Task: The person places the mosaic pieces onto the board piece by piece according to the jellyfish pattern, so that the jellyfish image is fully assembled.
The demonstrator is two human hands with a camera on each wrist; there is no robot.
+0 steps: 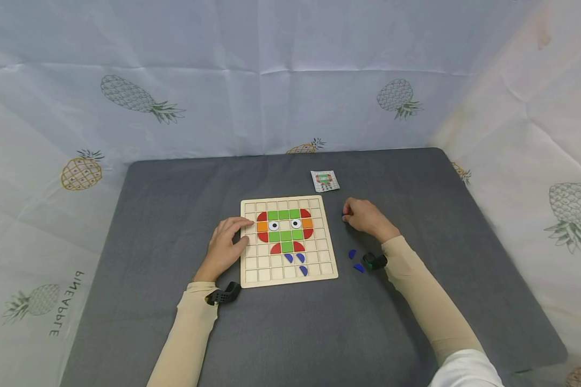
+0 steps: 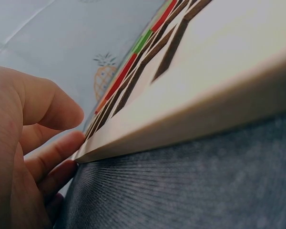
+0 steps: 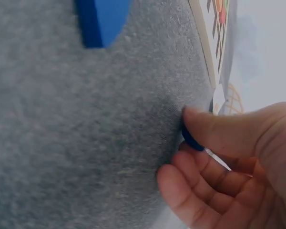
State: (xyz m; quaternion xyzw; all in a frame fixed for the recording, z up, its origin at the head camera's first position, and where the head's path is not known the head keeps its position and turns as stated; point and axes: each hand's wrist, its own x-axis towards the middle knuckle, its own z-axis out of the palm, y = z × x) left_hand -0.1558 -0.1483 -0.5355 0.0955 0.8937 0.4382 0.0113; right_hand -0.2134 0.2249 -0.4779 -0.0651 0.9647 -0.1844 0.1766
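Note:
A square wooden grid board (image 1: pixel 249 275) lies on the table, with red, green, orange and eye-printed tiles forming a figure on it. Three blue half-round pieces (image 1: pixel 303 271) sit in its lower cells. At the board's left edge rests my left hand (image 1: pixel 224 248), thumb and fingers spread and relaxed, with fingertips touching the rim. To the right of the board, my right hand (image 1: pixel 366 217) pinches a blue half-round piece (image 3: pixel 191 140) between thumb and fingers, low over the table. Part of that piece is hidden by the thumb.
Two more blue half-round pieces (image 1: pixel 352 253) lie on the grey table (image 1: pixel 281 333) near my right wrist. Beyond the board's top right corner is a small picture card (image 1: pixel 325 181) showing a similar tile figure. Pineapple-print cloth (image 1: pixel 290 107) hangs behind the table.

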